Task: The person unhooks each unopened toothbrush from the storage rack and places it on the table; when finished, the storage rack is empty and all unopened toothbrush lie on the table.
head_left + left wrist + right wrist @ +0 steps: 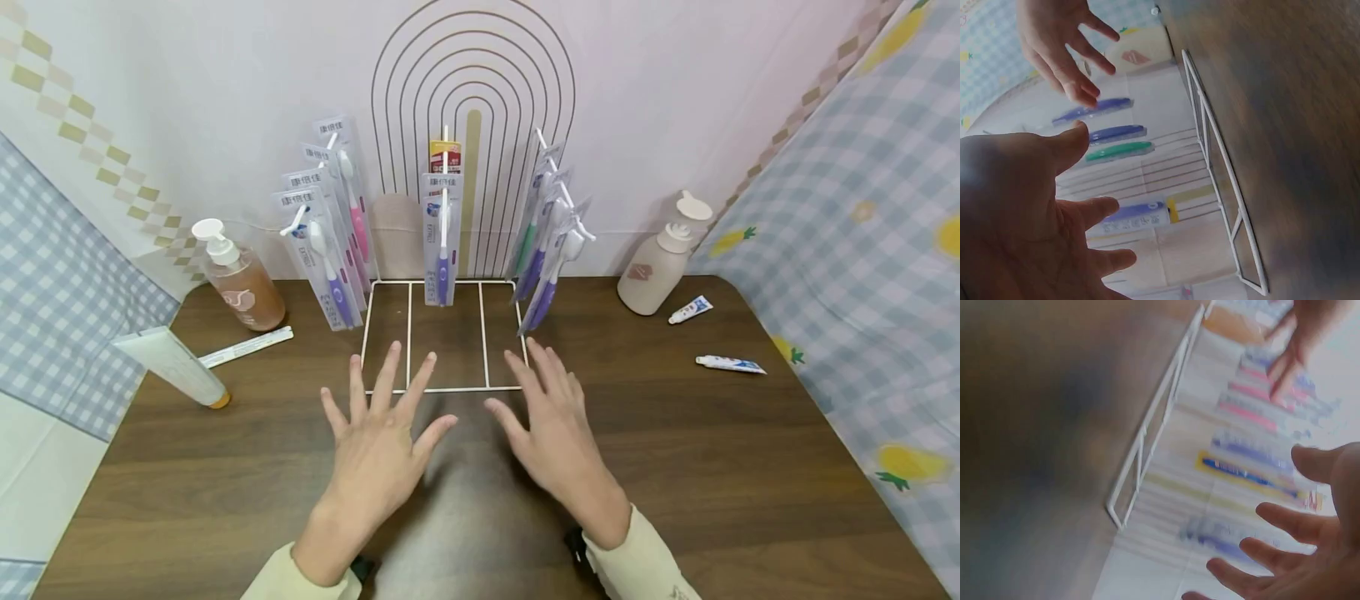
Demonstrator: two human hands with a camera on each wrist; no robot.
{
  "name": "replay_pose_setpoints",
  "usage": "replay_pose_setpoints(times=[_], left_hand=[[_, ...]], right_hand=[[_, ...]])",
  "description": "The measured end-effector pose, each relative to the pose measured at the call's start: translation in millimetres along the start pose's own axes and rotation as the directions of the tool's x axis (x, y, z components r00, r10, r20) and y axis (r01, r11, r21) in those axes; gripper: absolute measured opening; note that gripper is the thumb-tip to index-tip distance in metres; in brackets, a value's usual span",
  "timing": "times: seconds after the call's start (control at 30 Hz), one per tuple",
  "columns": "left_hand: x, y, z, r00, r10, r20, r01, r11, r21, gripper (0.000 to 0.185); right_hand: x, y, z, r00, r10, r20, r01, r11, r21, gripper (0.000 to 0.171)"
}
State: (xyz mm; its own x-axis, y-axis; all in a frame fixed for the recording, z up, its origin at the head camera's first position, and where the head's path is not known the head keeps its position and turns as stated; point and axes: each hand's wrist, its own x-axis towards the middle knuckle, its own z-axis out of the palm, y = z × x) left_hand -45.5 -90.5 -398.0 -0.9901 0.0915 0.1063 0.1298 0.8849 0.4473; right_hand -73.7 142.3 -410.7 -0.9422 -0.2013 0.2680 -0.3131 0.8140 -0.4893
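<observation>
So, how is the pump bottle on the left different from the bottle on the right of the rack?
The left pump bottle is clear, shows brownish liquid and carries a white pump head with a spout; the right bottle is opaque beige and has a rounded white cap. The left pump bottle stands near a big white tube; the right bottle stands near two small tubes. Both stand upright on the brown table, beside the white wire rack, and no hand touches them.

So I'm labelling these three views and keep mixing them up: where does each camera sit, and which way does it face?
Head: above, looking forward and down at the table; both open hands, left hand and right hand, and sleeves show.
Left wrist: at the left hand, facing right along the white wire rack; both hands show.
Right wrist: at the right hand, facing left, blurred; both hands show.
Shared: all see the rack and the hanging toothbrush packs.
</observation>
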Motion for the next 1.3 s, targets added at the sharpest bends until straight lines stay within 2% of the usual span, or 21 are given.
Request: replay_pose_setpoints(times=[0.13,0.23,0.37,0.43,0.53,0.63,0.8,0.87,1.03,1.3], left_hand=[[2.0,-6.0,-2.1,0.998,-0.033,0.047,0.033,0.999,-0.005,0.079],[5.8,-13.3,-3.3,0.990,-0.066,0.126,0.070,0.997,-0.022,0.081],[11.9,-27.5,-0.9,0.973,-0.106,0.206,0.126,0.988,-0.090,0.087],[14.7,-38.0,4.4,0.968,-0.125,0.216,0.157,0.978,-0.137,0.091],[17.8,-56.1,13.8,0.963,-0.151,0.223,0.192,0.966,-0.175,0.097],[21.0,-72.3,21.4,0.961,-0.160,0.225,0.201,0.964,-0.174,0.100],[26.6,-83.0,23.5,0.964,-0.153,0.216,0.187,0.971,-0.146,0.098],[27.0,-82.3,22.0,0.963,-0.152,0.221,0.186,0.973,-0.138,0.094],[26.4,-82.0,19.2,0.962,-0.151,0.227,0.182,0.976,-0.120,0.089],[26.4,-79.3,16.6,0.954,-0.161,0.251,0.196,0.973,-0.120,0.087]], right_hand=[[17.7,12.0,-14.0,0.990,0.057,-0.129,-0.038,0.989,0.141,0.054],[37.9,21.7,-27.6,0.976,0.132,-0.175,-0.080,0.958,0.276,0.055],[65.6,30.8,-41.5,0.969,0.175,-0.172,-0.086,0.898,0.432,0.067],[77.3,33.8,-44.0,0.972,0.171,-0.161,-0.069,0.863,0.500,0.068],[90.0,36.7,-42.5,0.975,0.154,-0.161,-0.031,0.809,0.587,0.061],[96.3,37.3,-39.2,0.972,0.153,-0.178,0.004,0.748,0.664,0.044],[99.5,36.8,-38.3,0.963,0.172,-0.209,0.036,0.684,0.728,0.016],[98.3,37.3,-38.9,0.959,0.176,-0.223,0.045,0.679,0.733,0.012],[93.9,38.8,-41.9,0.949,0.190,-0.252,0.062,0.671,0.739,0.010],[87.8,47.5,-47.0,0.943,0.203,-0.265,0.087,0.616,0.783,0.020]])
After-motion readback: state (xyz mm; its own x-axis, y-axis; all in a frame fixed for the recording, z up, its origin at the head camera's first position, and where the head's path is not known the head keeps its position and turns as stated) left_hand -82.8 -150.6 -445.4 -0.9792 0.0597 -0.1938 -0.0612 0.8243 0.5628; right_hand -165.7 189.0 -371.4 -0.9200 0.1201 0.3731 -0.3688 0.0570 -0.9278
